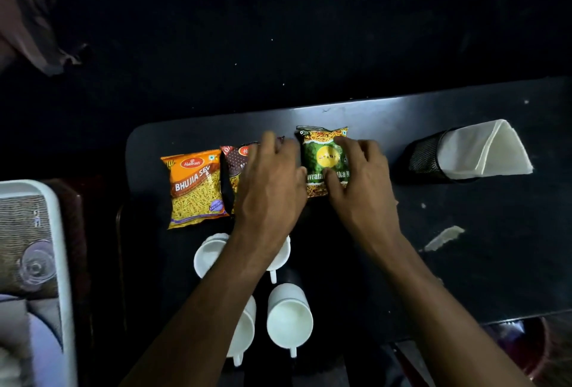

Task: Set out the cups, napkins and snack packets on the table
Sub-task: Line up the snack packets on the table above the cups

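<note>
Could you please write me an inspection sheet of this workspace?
Surface: dark table, pale scrap and specks on it.
Job's things: orange packet, brown packet, green packet in a row; four white cups nearer; napkins in mesh holder.
Clutter: nothing seen.
Grippers: left hand on brown packet; right hand on green packet.
Cables: nothing seen.
Surroundings: white tray at left; dark.

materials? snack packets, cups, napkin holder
Orange packet: glossy printed plastic film, going by the sheen and crimped edges. White cup: matte, looks like moulded plastic with a handle; could be ceramic. Napkin holder: black mesh, probably metal; see-through weave.
</note>
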